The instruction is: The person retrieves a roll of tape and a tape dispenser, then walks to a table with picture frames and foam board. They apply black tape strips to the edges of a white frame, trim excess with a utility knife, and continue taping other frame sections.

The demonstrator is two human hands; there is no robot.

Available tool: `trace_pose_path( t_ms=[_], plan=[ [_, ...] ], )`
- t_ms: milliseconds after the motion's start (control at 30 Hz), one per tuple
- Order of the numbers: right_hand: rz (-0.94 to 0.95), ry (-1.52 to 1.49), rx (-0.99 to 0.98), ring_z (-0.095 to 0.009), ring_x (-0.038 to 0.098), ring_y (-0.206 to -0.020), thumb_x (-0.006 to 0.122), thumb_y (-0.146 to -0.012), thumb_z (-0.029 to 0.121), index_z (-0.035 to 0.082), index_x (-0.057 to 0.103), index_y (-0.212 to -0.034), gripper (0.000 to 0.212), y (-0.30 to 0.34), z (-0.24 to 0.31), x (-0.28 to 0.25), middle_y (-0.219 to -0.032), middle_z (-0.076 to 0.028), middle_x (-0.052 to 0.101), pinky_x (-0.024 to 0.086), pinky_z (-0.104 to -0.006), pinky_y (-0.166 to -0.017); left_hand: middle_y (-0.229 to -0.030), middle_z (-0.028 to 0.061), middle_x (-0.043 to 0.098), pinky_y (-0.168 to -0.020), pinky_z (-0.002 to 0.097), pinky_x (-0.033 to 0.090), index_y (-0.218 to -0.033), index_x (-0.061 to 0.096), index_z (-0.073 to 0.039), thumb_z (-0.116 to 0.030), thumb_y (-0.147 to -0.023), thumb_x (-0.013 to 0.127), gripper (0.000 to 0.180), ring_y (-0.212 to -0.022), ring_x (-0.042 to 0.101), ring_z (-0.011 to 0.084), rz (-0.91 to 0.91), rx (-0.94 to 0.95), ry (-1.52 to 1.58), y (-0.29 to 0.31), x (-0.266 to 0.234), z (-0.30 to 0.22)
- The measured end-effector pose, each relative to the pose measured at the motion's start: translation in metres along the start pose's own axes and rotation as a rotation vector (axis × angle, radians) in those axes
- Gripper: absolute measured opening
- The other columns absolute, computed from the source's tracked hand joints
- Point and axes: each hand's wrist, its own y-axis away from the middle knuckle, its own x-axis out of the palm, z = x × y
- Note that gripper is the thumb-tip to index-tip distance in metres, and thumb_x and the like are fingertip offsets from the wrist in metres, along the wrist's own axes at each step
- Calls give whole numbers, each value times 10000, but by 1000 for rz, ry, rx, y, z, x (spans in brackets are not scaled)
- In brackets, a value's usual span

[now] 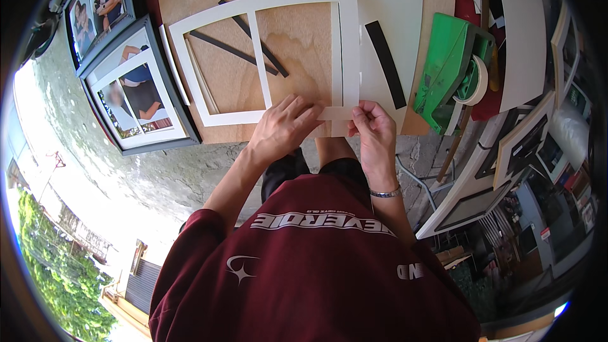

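A white photo mat [261, 57] with two window openings lies on the brown wooden board [297, 31]. Over its near edge rests my left hand [288, 121], with fingers curled together and pressed against the mat. My right hand [375, 130] pinches at the mat's near right corner, thumb against index finger. A pale strip [337, 113] runs along the edge between both hands; whether it is tape or part of the mat, I cannot tell. Two thin dark strips [234, 50] show through the openings. Another black strip [385, 63] lies right of the mat.
A green tape dispenser [443, 66] with a tape roll [475, 80] stands at the right. Two framed photos [130, 145] lean at the left. Several frames [456, 212] are stacked at the lower right. A pale sheet [392, 0] covers the board's far right.
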Motion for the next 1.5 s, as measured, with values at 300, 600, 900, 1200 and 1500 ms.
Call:
trace_pose_path(
  t_ms=[300,600,900,1200,1500],
  plan=[
    [-44,3,-26,-71,555,-689,604,-1048,103,-19,647,-1086,136,0,-1,4,-851,-11,618,509,-247,-600,-1025,97,695,-788,352,573,-1159,685,-33,-187,-843,818,375,-931,696,266,53,-259,145,-17,-12,-13],
    [-36,1,-53,-61,541,-710,580,-1056,85,-29,645,-1093,136,7,6,17,-852,-16,613,511,-234,-603,-961,101,751,-745,263,566,-1095,699,51,-141,-926,766,265,-848,706,137,107,-760,1049,-77,-12,-7],
    [-12,22,-37,-92,572,-661,583,-1057,104,-30,632,-1089,146,6,-1,11,-848,-36,622,478,-237,-594,-856,74,735,-709,249,552,-971,716,51,-112,-900,782,190,-764,683,113,66,-707,950,-73,0,-6],
    [-613,640,-839,-157,636,-795,568,-1063,134,-31,654,-1151,206,29,101,-69,-922,-94,668,521,-279,-716,-750,121,739,-601,282,535,-888,704,57,-133,-856,804,216,-669,707,136,44,-785,790,-75,4,-8],
    [-491,1236,-789,-367,602,-1264,509,-1016,37,40,560,-1402,390,-65,120,-203,-1380,-188,607,517,-432,-1034,-1254,96,667,-966,397,521,-1229,664,-116,-324,-758,879,558,-1108,650,260,79,-482,-106,-98,-21,-27]
  ],
)
